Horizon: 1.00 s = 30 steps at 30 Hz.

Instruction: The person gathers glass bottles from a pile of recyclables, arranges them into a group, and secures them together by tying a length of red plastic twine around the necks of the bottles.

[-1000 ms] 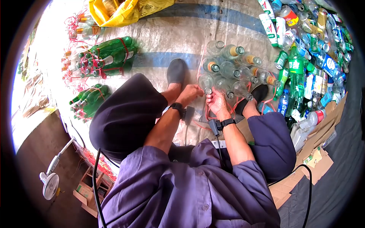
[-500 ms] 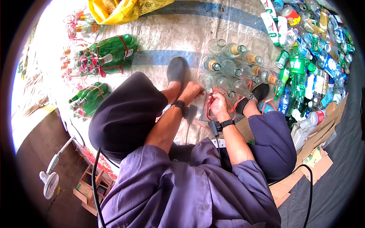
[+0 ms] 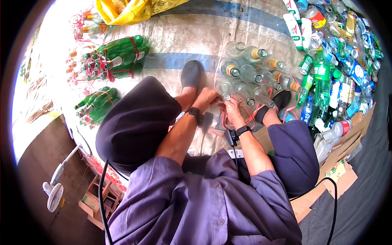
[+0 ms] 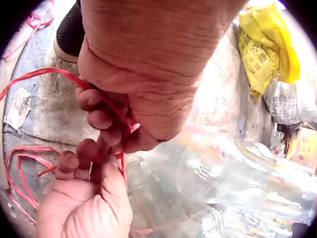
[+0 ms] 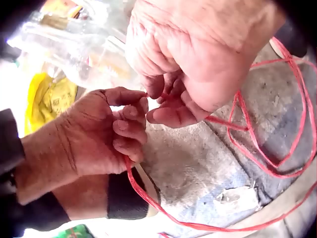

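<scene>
Both hands work a red plastic string (image 5: 198, 226) at the near end of a cluster of clear glass bottles (image 3: 225, 88). My left hand (image 3: 206, 98) has its fingers curled round the string, thumb and forefinger pinching it, as the right wrist view shows. Fingertips close against it, my right hand (image 3: 232, 112) pinches the same string between thumb and fingers. In the left wrist view the string (image 4: 44, 72) runs out of the left hand in a loop, and the glass bottles (image 4: 208, 171) lie right beside the fingers. Loose string trails below the right hand.
Green bottles (image 3: 122, 57) tied with red string lie at left, with another green bundle (image 3: 98, 104) nearer. A yellow sack (image 3: 122, 12) is at the top. Plastic bottles and cans (image 3: 322, 77) are heaped at right beside cardboard (image 3: 343, 147). One shoe (image 3: 281, 100) touches the bottle cluster's edge.
The right hand was curled tighter and a little apart half a second ago; now its fingers reach up to the left fingertips. The bottles keep their places.
</scene>
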Each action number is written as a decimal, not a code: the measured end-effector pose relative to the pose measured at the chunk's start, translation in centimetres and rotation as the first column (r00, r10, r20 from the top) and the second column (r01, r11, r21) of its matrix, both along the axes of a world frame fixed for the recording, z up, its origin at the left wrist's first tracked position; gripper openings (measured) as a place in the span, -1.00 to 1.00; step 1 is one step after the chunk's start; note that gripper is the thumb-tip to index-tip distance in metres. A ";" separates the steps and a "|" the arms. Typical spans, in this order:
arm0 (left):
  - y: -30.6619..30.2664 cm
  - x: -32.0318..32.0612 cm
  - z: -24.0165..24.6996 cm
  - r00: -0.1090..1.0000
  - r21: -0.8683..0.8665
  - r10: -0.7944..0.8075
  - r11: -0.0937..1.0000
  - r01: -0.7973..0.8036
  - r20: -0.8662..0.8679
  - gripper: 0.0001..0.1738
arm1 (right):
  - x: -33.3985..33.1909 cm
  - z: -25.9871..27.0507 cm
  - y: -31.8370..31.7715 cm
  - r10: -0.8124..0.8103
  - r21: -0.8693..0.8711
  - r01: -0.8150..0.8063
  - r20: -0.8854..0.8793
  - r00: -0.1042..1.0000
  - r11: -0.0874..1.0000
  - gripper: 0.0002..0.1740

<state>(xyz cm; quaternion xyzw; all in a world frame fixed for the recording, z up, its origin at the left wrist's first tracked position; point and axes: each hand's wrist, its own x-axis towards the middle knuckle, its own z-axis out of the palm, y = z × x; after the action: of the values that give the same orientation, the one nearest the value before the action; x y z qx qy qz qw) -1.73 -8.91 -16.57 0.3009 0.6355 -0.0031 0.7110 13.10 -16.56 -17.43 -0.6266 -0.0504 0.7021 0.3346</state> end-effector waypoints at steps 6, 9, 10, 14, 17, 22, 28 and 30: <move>-1.9 -2.6 -3.3 0.981 0.431 -0.057 0.902 -0.029 0.184 -0.84 | -1.3 -2.7 -1.4 0.127 -0.001 -0.127 0.044 0.991 0.992 -0.77; -1.4 -3.2 -4.9 0.930 0.421 0.045 0.883 -0.208 0.365 -0.80 | -2.3 -7.4 -3.7 0.219 0.124 -0.242 0.175 0.960 0.962 -0.81; -0.5 -2.7 -3.3 0.927 0.412 0.103 0.874 -0.257 0.361 -0.76 | -2.9 -10.2 -4.6 0.234 0.170 -0.277 0.234 0.944 0.946 -0.82; 0.8 -2.7 -2.7 0.931 0.379 0.150 0.882 -0.279 0.334 -0.76 | -3.9 -6.8 -2.6 0.072 0.083 -0.082 0.117 0.990 0.993 -0.84; 0.9 -3.7 -5.8 0.983 0.688 -0.051 0.720 -0.086 0.177 -0.89 | -1.4 -0.5 0.2 -0.382 -0.365 0.302 -0.169 0.908 0.880 -0.85; 3.3 -2.9 -6.3 0.919 0.882 -0.227 0.282 0.378 -0.322 -0.74 | 2.1 1.1 1.5 -0.373 -0.262 0.338 -0.095 0.923 0.904 -0.77; 4.1 -2.4 -1.9 0.837 0.767 -0.303 0.343 0.542 -0.456 -0.80 | 3.2 0.9 1.8 -0.208 -0.234 0.195 -0.032 0.978 0.953 -0.84; 3.7 -3.0 -3.3 0.897 0.749 -0.308 0.498 0.436 -0.317 -0.86 | 3.5 -0.3 1.4 -0.123 -0.168 0.113 -0.051 0.991 0.979 -0.84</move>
<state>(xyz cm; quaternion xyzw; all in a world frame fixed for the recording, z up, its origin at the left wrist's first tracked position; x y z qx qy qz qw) -4.70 -5.25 -19.83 0.7178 0.5352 0.1100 0.4316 16.64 -15.15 -17.76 -0.6323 0.0550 0.7015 0.3241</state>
